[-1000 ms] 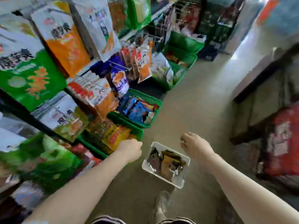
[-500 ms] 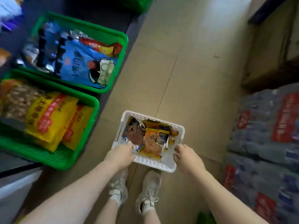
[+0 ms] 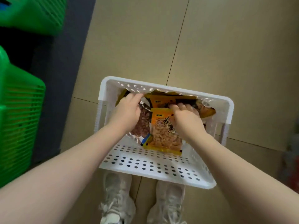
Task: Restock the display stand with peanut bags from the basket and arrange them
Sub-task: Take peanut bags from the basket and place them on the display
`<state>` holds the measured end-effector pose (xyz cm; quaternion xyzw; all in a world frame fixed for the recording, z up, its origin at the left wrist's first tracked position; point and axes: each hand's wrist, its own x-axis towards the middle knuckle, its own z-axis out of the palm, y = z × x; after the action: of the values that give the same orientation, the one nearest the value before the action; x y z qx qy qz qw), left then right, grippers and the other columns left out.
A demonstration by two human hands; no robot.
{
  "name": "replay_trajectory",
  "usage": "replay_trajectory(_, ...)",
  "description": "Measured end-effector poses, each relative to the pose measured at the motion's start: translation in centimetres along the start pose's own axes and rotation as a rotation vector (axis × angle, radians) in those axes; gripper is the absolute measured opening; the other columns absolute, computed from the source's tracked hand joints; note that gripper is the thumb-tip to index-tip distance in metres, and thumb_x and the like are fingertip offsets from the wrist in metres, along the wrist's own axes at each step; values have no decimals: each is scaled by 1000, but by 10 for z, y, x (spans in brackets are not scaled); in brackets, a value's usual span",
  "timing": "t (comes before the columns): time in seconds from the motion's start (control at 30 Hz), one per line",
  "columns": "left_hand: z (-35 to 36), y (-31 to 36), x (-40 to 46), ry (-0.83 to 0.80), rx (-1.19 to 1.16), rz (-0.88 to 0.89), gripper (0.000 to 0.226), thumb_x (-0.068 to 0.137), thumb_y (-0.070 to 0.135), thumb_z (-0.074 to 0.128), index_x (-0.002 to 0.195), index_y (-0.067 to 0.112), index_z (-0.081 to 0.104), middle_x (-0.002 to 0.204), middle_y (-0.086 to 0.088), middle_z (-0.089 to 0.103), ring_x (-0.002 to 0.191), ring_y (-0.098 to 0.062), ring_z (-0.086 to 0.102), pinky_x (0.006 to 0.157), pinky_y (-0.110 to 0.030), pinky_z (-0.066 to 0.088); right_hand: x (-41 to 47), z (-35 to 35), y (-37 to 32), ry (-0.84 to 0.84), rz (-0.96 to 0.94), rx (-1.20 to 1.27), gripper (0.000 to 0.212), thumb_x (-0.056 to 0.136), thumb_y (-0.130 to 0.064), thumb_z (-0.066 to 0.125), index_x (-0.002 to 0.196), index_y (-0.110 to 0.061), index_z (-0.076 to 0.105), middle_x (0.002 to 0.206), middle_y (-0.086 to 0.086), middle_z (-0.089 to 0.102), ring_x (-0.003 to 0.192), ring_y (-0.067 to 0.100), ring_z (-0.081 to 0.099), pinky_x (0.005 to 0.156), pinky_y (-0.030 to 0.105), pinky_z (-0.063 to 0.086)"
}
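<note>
A white perforated basket [image 3: 161, 165] stands on the tiled floor in front of my feet. Inside lie several peanut bags; the nearest is orange-yellow with a clear window [image 3: 161, 133], and a bag of reddish peanuts [image 3: 142, 125] lies to its left. Both my hands are down inside the basket. My left hand [image 3: 126, 112] has its fingers curled onto the silver edge of the reddish bag. My right hand [image 3: 186, 118] has its fingers curled over the top of the orange bag and the bags behind it. How firm either grip is I cannot tell.
Green plastic crates [image 3: 17, 120] stand at the left on a dark strip of floor [image 3: 64, 62]. My light sneakers [image 3: 116, 201] are just behind the basket. Something red and blurred shows at the right edge [image 3: 292, 172]. Beige floor tiles spread beyond the basket.
My view dropped from the shelves to straight down over the basket. Both hands went from the basket's near rim into it and onto the bags.
</note>
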<state>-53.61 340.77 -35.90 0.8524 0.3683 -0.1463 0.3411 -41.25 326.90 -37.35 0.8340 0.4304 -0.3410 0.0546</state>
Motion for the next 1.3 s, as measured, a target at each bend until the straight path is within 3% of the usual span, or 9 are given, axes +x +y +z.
replay_trajectory(0.1, 10, -2, 10, -36, 120, 48, 51, 93, 10, 40, 142, 19, 32, 144, -11, 40, 129, -30, 37, 101, -45, 40, -11, 2, 1, 40, -72, 55, 24, 93, -19, 48, 117, -14, 49, 116, 7, 61, 107, 30, 55, 94, 40, 40)
replay_trajectory(0.2, 14, 6, 20, -73, 152, 16, 45, 95, 21, 44, 139, 16, 37, 143, -12, 41, 132, -31, 34, 102, -42, 36, -36, 5, 2, -107, -124, 153, 16, 97, -25, 40, 106, -14, 48, 100, 5, 63, 90, 27, 60, 70, 36, 48)
replay_trajectory(0.3, 16, 13, 28, -163, 255, 27, 38, 93, 30, 49, 128, 15, 49, 128, -13, 53, 121, -32, 45, 91, -42, 43, -58, 13, 8, -206, -147, 132, 15, 99, -28, 35, 93, -15, 41, 83, 3, 55, 76, 27, 57, 63, 39, 50)
replay_trajectory(0.47, 12, 20, 18, -200, 491, 188, 22, 95, 14, 42, 111, 15, 56, 106, -10, 64, 94, -32, 60, 63, -37, 45, -84, -12, 22, -127, -264, -6, 17, 74, -6, 69, 77, -16, 56, 68, 3, 57, 59, 27, 59, 40, 31, 35)
replay_trajectory(0.67, -76, 57, -64, -217, 450, 368, 29, 71, -1, 65, 96, 13, 58, 76, -5, 64, 67, -25, 63, 45, -28, 32, -115, -123, 14, -70, -188, 13, 16, 92, -19, 51, 104, -26, 59, 94, -3, 66, 84, 23, 63, 58, 34, 49)
replay_trajectory(0.73, -118, 64, -102, -135, 403, 353, 35, 51, 2, 78, 76, 17, 60, 55, 1, 58, 46, -20, 58, 36, -22, 24, -127, -170, -1, -63, -187, 14, 14, 94, -21, 47, 105, -25, 55, 99, -3, 67, 86, 23, 63, 63, 37, 53)
replay_trajectory(0.9, -230, 97, -191, 182, 155, 130, 8, 76, 17, 60, 81, 21, 64, 68, 0, 69, 61, -23, 67, 40, -29, 46, -176, -301, -53, -29, -231, 13, 26, 89, -21, 52, 114, -29, 52, 104, 2, 68, 91, 30, 62, 69, 35, 49)
replay_trajectory(1.03, -324, 128, -267, 353, 84, -14, 41, 86, 36, 35, 87, 10, 67, 83, -9, 72, 77, -30, 68, 58, -39, 56, -232, -405, -105, -35, -272, 76, 27, 79, -8, 49, 103, -19, 55, 98, 11, 66, 88, 32, 60, 70, 32, 46)
replay_trajectory(1.3, -466, 175, -461, 811, 291, -150, 35, 81, 32, 42, 74, 13, 70, 68, -3, 72, 58, -21, 69, 39, -25, 51, -347, -525, -243, 138, -754, -186, 18, 91, -27, 48, 99, -14, 58, 100, 10, 66, 97, 31, 60, 77, 37, 46)
